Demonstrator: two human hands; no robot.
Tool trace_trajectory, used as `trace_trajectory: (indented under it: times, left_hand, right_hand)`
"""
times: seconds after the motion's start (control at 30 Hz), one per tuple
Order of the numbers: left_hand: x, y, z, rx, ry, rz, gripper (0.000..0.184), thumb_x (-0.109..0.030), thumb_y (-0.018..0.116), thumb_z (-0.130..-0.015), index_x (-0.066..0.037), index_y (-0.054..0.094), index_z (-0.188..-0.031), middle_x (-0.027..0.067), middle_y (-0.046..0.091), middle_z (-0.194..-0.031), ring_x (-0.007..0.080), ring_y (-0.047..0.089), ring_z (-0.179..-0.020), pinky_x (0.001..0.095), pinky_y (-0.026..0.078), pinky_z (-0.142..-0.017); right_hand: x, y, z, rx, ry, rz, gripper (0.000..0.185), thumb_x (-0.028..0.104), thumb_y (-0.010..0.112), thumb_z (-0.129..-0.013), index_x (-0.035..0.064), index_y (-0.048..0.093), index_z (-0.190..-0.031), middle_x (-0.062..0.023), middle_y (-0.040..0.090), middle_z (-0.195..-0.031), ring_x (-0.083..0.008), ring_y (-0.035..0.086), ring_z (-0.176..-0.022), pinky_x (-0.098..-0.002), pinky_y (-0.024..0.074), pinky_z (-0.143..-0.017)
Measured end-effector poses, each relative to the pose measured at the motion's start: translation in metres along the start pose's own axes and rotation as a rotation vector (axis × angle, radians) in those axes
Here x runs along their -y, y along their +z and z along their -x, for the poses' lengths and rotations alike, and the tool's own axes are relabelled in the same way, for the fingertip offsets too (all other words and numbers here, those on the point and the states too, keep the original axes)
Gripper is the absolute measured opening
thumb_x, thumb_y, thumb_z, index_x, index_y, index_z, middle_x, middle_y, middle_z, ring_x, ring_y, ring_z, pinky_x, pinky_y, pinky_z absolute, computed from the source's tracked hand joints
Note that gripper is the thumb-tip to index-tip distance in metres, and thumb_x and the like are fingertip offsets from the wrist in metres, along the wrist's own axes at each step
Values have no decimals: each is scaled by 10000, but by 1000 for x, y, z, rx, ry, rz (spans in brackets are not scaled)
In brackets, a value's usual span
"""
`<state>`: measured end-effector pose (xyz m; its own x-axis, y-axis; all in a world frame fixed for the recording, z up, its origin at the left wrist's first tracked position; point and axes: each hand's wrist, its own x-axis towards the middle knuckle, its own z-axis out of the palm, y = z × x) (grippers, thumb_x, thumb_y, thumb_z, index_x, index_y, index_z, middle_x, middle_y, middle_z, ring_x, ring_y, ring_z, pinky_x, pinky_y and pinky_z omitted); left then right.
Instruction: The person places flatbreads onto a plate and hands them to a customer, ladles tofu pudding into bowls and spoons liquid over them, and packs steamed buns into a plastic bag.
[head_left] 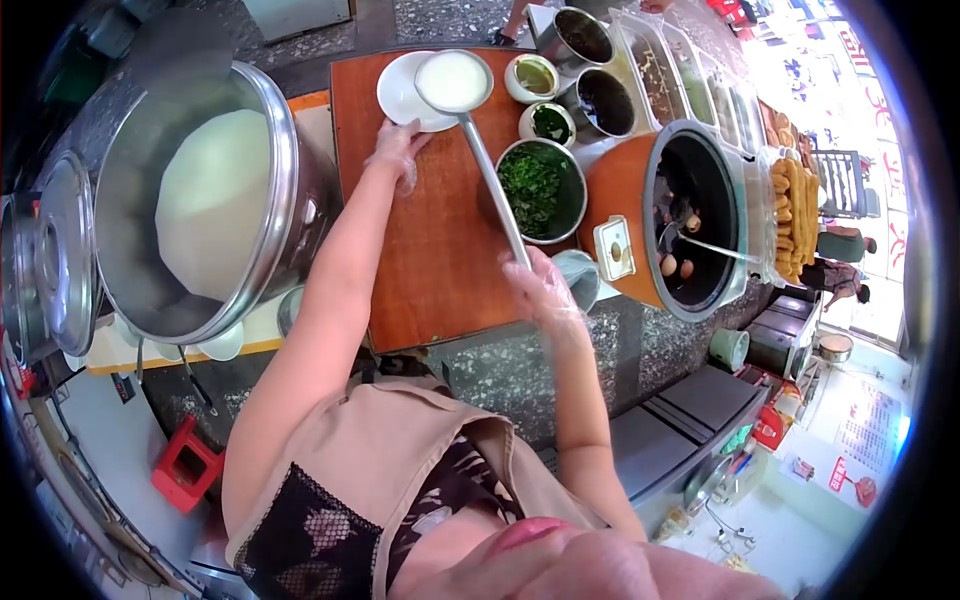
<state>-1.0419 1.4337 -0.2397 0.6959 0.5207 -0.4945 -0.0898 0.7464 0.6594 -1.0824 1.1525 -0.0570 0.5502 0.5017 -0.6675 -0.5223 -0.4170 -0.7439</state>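
My left hand (397, 155), in a clear plastic glove, is closed on the near rim of a white bowl (393, 98) at the far edge of the wooden board. In my right hand (545, 292), also gloved, is the long metal handle of a ladle (490, 172). The ladle's round cup is full of milky white liquid (452, 82) and is held over the bowl's right side, hiding part of it. To my left stands a big steel pot (285, 200) holding more of the white liquid.
Right of the wooden board (420, 270) are a bowl of chopped greens (530, 185), small white pots (530, 78), dark-filled steel containers (606, 102) and an orange cooker (618, 190) with eggs. Fried dough sticks (790, 215) lie farther right. A red stool (188, 465) stands lower left.
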Motion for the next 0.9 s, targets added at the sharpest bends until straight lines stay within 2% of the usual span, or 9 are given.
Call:
trace_trajectory:
  times: [0.07,0.13,0.2,0.23,0.37,0.43,0.57,0.73,0.9]
  left_hand:
    - [-4,1,5,-57,-54,-39,469,-37,521,-889,-37,326,-1315,149,455,-1248,296,525,-1091,392,447,-984]
    - [7,-12,0,-41,-9,-3,501,-82,556,-885,-14,319,-1321,158,490,-1205,300,546,-1057,394,462,-958]
    - [16,-18,10,-128,-65,34,446,-52,539,-882,-28,382,-1299,156,534,-1157,249,600,-953,356,533,-811]
    - [20,-20,25,-120,-10,37,412,-51,549,-871,13,409,-1252,168,577,-1069,224,616,-879,330,546,-742]
    - [28,-47,80,14,-16,-156,479,-65,543,-868,15,359,-1303,168,592,-1084,224,602,-912,330,529,-794]
    - [28,-58,108,48,-10,-237,419,-76,547,-869,5,414,-1259,143,630,-1001,178,615,-820,292,540,-704]
    - [22,-92,161,82,-45,-286,363,-93,549,-878,-3,453,-1216,133,634,-988,159,616,-793,282,542,-683]
    - [14,-146,227,72,-187,-329,322,-111,558,-884,-5,478,-1177,113,632,-950,147,615,-764,269,542,-653]
    - [14,-183,283,56,-194,-353,291,-117,565,-883,-6,489,-1142,112,627,-945,142,612,-760,253,537,-625]
  right_hand:
    - [-9,-3,-7,-30,-30,35,269,225,593,-821,47,524,-1011,49,417,-606,-48,350,-448,-209,270,-399]
    - [-11,-2,-9,-23,-33,8,267,223,593,-821,49,524,-1011,50,417,-606,-47,351,-449,-208,272,-400]
    - [-11,-1,-7,-20,-31,-19,265,221,592,-821,51,524,-1012,52,416,-606,-45,352,-451,-206,274,-401]
    - [-10,0,-6,-23,-19,-18,265,222,593,-821,51,523,-1011,51,418,-607,-45,354,-451,-205,281,-400]
    - [-11,5,-5,-19,-22,-22,281,206,610,-813,46,539,-1033,69,421,-651,-22,349,-507,-171,260,-433]
    - [-15,4,-6,-17,-32,-4,258,201,600,-820,48,534,-1017,59,423,-630,-36,354,-474,-190,281,-411]
    - [-16,9,-3,-60,-45,25,222,186,591,-828,51,535,-995,48,423,-604,-53,356,-430,-211,289,-378]
    - [-15,18,7,-70,-44,21,236,222,593,-838,65,537,-1005,55,422,-602,-48,379,-460,-207,292,-408]
    - [-23,31,12,-105,-79,-11,193,210,601,-836,68,542,-953,51,416,-592,-60,382,-445,-223,306,-406]
